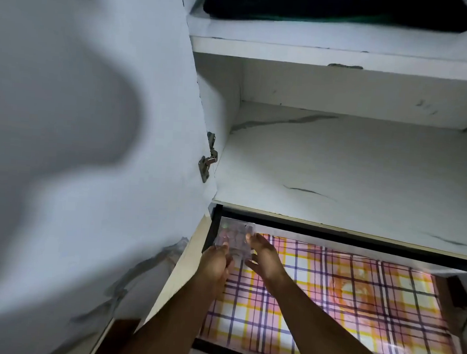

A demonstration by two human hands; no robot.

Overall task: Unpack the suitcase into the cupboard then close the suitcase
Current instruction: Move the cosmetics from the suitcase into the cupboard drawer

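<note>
Holding a small clear plastic pack (235, 239) between both hands, you have it at the back left corner of the lower cupboard compartment, over the glossy checked liner (342, 300). Your left hand (215, 262) curls its fingers round the pack's left edge, and your right hand (264, 257) pinches its right edge with the fingertips. The pack is flat and rectangular, see-through, with rows of rounded shapes inside; what they are is too blurred to tell. The liner is smooth and shiny, crossed with pink, yellow and purple lines. Above it a white marble-patterned shelf (351, 168) with grey veins lies bare, and a dark folded cloth (338, 7) rests on the top shelf. The open door (93, 111) hangs on a metal hinge (207, 161).
</note>
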